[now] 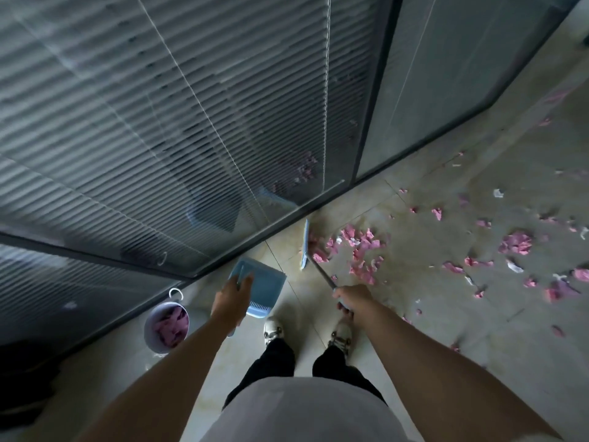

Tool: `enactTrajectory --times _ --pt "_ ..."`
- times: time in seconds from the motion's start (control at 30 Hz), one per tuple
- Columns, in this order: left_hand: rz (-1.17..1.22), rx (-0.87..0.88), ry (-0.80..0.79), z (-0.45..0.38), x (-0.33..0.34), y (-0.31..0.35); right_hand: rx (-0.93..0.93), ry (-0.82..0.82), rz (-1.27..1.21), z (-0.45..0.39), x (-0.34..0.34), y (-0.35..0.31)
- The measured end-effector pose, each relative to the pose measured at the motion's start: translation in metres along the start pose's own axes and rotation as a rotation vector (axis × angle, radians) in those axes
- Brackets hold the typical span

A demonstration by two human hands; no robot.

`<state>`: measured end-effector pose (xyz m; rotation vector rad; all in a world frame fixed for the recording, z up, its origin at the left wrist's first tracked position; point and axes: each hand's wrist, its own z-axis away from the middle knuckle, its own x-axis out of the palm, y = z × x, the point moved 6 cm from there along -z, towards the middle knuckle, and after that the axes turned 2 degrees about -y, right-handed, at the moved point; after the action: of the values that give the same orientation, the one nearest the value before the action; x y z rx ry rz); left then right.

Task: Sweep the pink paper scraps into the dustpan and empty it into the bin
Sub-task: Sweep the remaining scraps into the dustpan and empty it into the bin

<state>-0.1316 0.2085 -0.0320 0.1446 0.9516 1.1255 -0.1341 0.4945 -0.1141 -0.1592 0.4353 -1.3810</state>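
Nearest the person's feet, the left hand (231,299) grips the handle of a light blue plastic dustpan (263,287), fingers curled around it, holding the pan at about 11 o'clock from the shoes; whether it touches the floor I cannot tell. Its tray looks empty of scraps. At 1 o'clock, the right hand (349,299) is wrapped tight around the dark thin handle of a broom (322,274), whose pale blue head (305,245) sits on the pale tiled floor (446,314), close to the base of the glass wall with slatted blinds (159,122).

Off at 9 o'clock, a small round lilac bin (165,327) stands by the wall and already holds pink paper, so I judge that at least one load has been emptied.

Much is left. A dense cluster of pink paper scraps (357,250) lies just beside the broom head, on its 3 o'clock side, not yet in the pan. Farther out, from 2 to 3 o'clock, more pink scraps and a few white bits are scattered widely, some far along the wall at 1 o'clock. The job looks well short of finished: several more sweeps and trips to the bin seem needed.
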Motion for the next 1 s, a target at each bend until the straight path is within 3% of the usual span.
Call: enactTrajectory --times 0.13,0.5,1.0 --pt "0.086 -0.045 -0.038 -0.007 0.014 0.010 0.071 -0.014 -0.155 -0.023 -0.015 -0.011" --pt "0.095 -0.008 -0.151 -0.035 0.046 0.046 0.120 -0.026 -0.223 -0.026 -0.049 -0.010" --pt "-0.130 0.056 -0.286 -0.077 0.080 0.073 0.255 0.125 -0.683 0.028 -0.090 0.050"
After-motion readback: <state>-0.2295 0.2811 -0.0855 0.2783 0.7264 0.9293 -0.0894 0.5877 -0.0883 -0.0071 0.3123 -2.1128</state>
